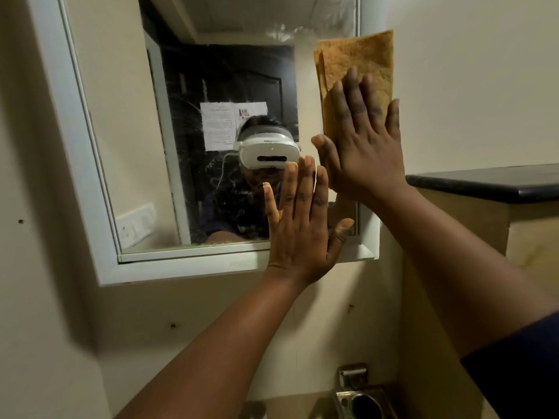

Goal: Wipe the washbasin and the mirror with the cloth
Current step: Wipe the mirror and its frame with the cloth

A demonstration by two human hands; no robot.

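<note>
Our right grip [361, 146] is released, flat fingers pressing the orange cloth [357, 71] against the mirror [187, 86], and our left grip [298, 225] rests released on the glass.

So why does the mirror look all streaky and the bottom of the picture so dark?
In the head view, light catches smears and splash marks on the mirror, so they show white against the dark door reflected in it; the wide lens bends the mirror frame; the bottom is dim and soft, in shadow under the arms; the cloth under the right hand is well lit, and so is the left hand.
</note>
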